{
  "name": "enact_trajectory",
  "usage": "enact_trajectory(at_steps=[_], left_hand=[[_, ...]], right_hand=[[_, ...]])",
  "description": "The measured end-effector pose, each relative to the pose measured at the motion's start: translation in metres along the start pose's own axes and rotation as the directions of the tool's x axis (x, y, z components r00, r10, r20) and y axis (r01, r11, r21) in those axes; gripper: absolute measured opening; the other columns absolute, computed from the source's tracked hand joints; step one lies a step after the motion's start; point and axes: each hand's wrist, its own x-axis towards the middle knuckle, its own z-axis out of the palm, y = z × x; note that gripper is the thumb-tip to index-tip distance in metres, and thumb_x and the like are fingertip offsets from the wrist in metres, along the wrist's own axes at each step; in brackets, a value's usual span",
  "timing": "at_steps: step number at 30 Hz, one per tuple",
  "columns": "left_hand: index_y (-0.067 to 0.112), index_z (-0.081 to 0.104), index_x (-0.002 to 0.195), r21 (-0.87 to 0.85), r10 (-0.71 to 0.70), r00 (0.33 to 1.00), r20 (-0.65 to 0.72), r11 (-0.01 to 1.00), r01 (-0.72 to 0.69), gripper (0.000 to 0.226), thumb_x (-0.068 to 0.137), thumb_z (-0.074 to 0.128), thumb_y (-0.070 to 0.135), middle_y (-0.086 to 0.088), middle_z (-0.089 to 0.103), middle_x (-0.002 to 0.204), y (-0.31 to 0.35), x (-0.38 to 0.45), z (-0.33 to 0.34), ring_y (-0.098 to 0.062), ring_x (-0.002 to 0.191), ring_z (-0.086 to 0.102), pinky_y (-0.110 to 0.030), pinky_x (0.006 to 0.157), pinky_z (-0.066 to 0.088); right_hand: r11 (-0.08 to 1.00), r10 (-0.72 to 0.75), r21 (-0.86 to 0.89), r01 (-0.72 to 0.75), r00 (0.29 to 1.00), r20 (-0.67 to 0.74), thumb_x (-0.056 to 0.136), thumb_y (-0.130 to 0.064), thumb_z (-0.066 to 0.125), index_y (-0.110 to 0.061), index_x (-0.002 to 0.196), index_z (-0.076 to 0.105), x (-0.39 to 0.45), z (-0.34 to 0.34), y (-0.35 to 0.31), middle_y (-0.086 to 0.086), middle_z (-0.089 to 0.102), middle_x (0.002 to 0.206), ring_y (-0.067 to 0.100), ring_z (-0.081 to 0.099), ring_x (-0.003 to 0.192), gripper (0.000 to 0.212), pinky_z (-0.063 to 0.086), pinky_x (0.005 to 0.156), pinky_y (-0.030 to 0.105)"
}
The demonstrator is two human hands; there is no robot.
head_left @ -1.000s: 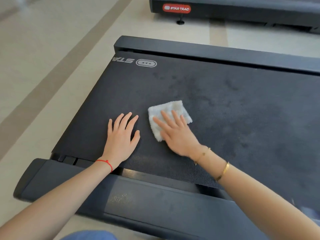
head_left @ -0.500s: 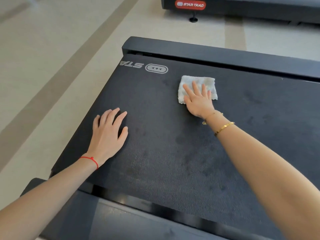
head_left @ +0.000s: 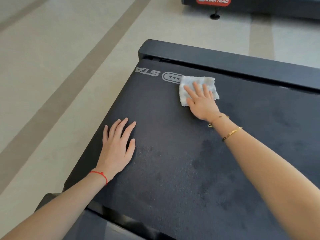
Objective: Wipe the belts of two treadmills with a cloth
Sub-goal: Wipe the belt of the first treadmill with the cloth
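Note:
A black treadmill belt (head_left: 181, 153) fills the middle of the view, with damp dark patches near its centre. A folded white cloth (head_left: 207, 82) lies at the belt's far side, its left edge covering part of the grey logo. My right hand (head_left: 200, 101) presses flat on the cloth with the fingers spread. My left hand (head_left: 117, 149) rests flat on the belt near its left edge, holding nothing. A second treadmill (head_left: 259, 4) with a red Star Trac label stands at the top right.
The treadmill's dark far side rail (head_left: 225, 61) runs just beyond the cloth, and its near rail (head_left: 103, 227) lies at the bottom. Beige tiled floor (head_left: 60, 66) with darker stripes spreads to the left and between the two machines.
My right hand has slid the cloth away from me across the belt, then left onto the logo. The left hand stays planted on the belt.

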Motion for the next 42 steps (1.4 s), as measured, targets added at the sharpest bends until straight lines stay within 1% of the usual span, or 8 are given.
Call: enact_trajectory(at_steps=[7,13,16,21,25,28,36,42], left_hand=[[0.024,0.04,0.148,-0.022,-0.006,1.0,0.006,1.0,0.006,0.055,0.096,0.03,0.04,-0.006,0.035,0.156,-0.001,0.004,0.0,-0.028,0.147,0.027,-0.061,0.12,0.016],[0.024,0.038,0.149,-0.005,0.014,1.0,0.011,1.0,-0.014,0.054,0.097,0.033,0.039,-0.005,0.034,0.156,-0.008,0.005,0.004,-0.027,0.147,0.026,-0.061,0.12,0.014],[0.025,0.038,0.149,-0.005,0.02,1.0,-0.008,1.0,-0.02,0.054,0.098,0.031,0.04,-0.004,0.033,0.156,-0.009,0.003,0.006,-0.026,0.146,0.025,-0.06,0.12,0.014],[0.025,0.039,0.149,-0.023,0.044,0.998,-0.039,0.999,-0.044,0.054,0.097,0.031,0.041,-0.005,0.035,0.155,-0.013,0.004,0.009,-0.027,0.146,0.027,-0.062,0.119,0.017],[0.024,0.037,0.15,-0.014,0.081,0.995,-0.065,0.996,-0.083,0.057,0.097,0.026,0.042,-0.007,0.035,0.155,-0.014,0.004,0.013,-0.03,0.145,0.028,-0.063,0.118,0.017],[0.023,0.035,0.151,-0.005,0.089,0.994,-0.067,0.996,-0.09,0.054,0.099,0.032,0.038,-0.009,0.033,0.157,-0.016,0.005,0.017,-0.031,0.146,0.025,-0.063,0.119,0.014],[0.017,0.039,0.149,-0.062,0.122,0.987,-0.105,0.99,-0.129,0.052,0.099,0.041,0.032,-0.013,0.035,0.154,-0.018,0.003,0.018,-0.034,0.144,0.025,-0.066,0.116,0.014],[0.018,0.037,0.15,-0.124,0.141,0.988,-0.057,0.981,-0.147,0.054,0.099,0.04,0.034,-0.014,0.028,0.158,-0.019,0.001,0.01,-0.034,0.148,0.018,-0.064,0.118,0.007]], right_hand=[[0.992,0.128,-0.014,-0.128,0.992,-0.001,0.104,-0.031,0.021,-0.036,0.156,0.008,0.057,-0.007,-0.021,0.003,-0.007,0.165,0.035,-0.013,0.149,0.054,-0.009,0.12,0.051],[0.965,-0.248,-0.081,0.251,0.968,0.051,0.105,-0.03,0.027,-0.034,0.156,0.01,-0.013,0.026,-0.08,0.002,0.0,0.165,0.037,-0.006,0.15,0.054,-0.002,0.12,0.053],[0.94,-0.331,-0.065,0.334,0.942,0.057,0.106,-0.03,0.027,-0.036,0.156,0.012,-0.051,0.032,-0.072,-0.001,0.001,0.165,0.034,-0.005,0.15,0.052,-0.002,0.122,0.048],[0.999,-0.046,-0.007,0.046,0.998,-0.032,0.106,-0.03,0.025,-0.04,0.154,0.013,-0.031,0.017,-0.037,-0.003,0.0,0.165,0.03,-0.007,0.151,0.051,-0.003,0.121,0.045],[0.995,0.099,-0.005,-0.1,0.992,-0.083,0.104,-0.03,0.025,-0.039,0.155,0.014,-0.011,0.019,-0.038,-0.001,0.001,0.165,0.033,-0.006,0.15,0.052,-0.004,0.121,0.049],[0.994,0.112,0.002,-0.112,0.992,-0.056,0.104,-0.031,0.026,-0.04,0.154,0.012,-0.032,0.029,-0.056,-0.001,0.0,0.165,0.033,-0.008,0.15,0.053,-0.006,0.121,0.049],[0.997,-0.071,0.021,0.072,0.997,-0.041,0.105,-0.032,0.029,-0.045,0.153,0.009,-0.183,0.071,-0.114,-0.009,-0.003,0.164,0.026,-0.011,0.15,0.054,-0.005,0.121,0.044],[0.946,0.321,0.084,-0.313,0.942,-0.095,0.105,-0.033,0.028,-0.044,0.153,0.012,-0.203,0.062,-0.087,-0.006,-0.001,0.165,0.028,-0.008,0.151,0.052,-0.004,0.121,0.045]])
